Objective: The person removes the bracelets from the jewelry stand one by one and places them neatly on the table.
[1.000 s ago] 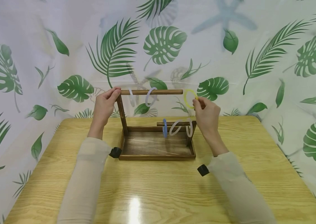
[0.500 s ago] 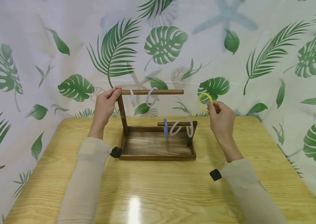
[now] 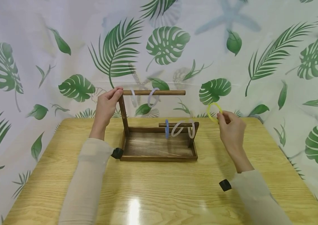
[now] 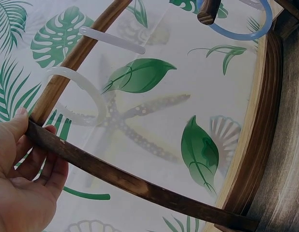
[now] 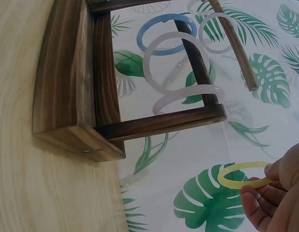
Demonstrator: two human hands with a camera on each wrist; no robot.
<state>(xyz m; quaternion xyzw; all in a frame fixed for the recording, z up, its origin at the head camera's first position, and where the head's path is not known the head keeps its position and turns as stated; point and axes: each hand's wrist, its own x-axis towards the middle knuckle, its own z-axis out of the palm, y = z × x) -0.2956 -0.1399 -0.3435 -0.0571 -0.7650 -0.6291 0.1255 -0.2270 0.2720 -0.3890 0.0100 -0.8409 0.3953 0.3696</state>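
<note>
My left hand (image 3: 106,104) grips the top left corner of a dark wooden bangle stand (image 3: 159,158), where the post meets the upper rod (image 3: 173,92). Thumb and fingers of my right hand (image 3: 232,131) pinch a yellow bangle (image 5: 231,185), held in the air to the right of the stand and apart from it. On the upper rod hang a whitish bangle (image 3: 133,99) and a pale lavender one (image 3: 149,98). A blue bangle (image 3: 167,129) and two pale pinkish bangles (image 5: 148,67) hang on the shorter lower rod (image 5: 193,46).
The stand's shallow tray base (image 3: 147,142) rests on a light wood-grain table (image 3: 159,187). Behind the table hangs a white cloth (image 3: 77,62) printed with green leaves. Black wrist cameras sit at both cream sleeves (image 3: 85,175).
My right hand has moved right and downward with the yellow bangle, away from the upper rod's free end. The left hand stays on the stand's corner, and the hanging bangles keep their places.
</note>
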